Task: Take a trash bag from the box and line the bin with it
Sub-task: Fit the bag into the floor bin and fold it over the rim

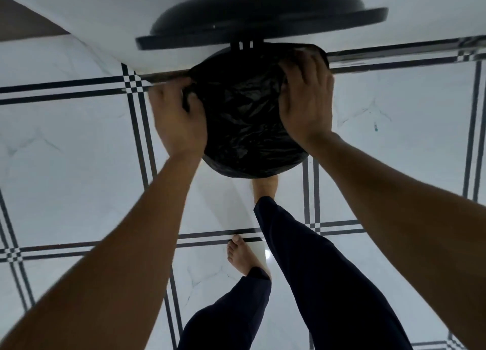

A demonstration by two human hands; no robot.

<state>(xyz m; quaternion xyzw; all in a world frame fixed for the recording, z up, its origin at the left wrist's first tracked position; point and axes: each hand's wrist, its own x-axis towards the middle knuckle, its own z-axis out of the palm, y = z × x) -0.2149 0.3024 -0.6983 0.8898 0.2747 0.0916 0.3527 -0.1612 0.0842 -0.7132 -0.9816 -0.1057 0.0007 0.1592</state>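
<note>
A glossy white tiled floor (394,144) with paired black grout lines fills the view, meeting a white wall (105,13) at 12 o'clock. Against that wall stands a round black plastic pedal bin (231,172), its domed black lid (260,16) swung upright behind it. We see a thin, crinkled black plastic trash bag (244,113) spread across the mouth of the bin, sagging into the well and folded over the rim at 6 o'clock.

The left hand (176,118), at 9 o'clock of the bin, has its fingers curled round the bag's edge at the rim. The right hand (306,100), at 3 o'clock, lies over the rim with fingers bent onto the film near 1 o'clock; we judge that it pinches the bag's hem there, though the fingertips are partly hidden. A bare foot (265,186) sits at the base of the bin at 6 o'clock, probably on the pedal, which is out of sight. The box is not in view.

We judge the film to be very light, limp and slippery, and easily torn if dragged hard over the rim. It is best taken at the hem, at opposite sides, and stretched outward and down in small steps. The section near the hinge at 12 o'clock appears least seated.
</note>
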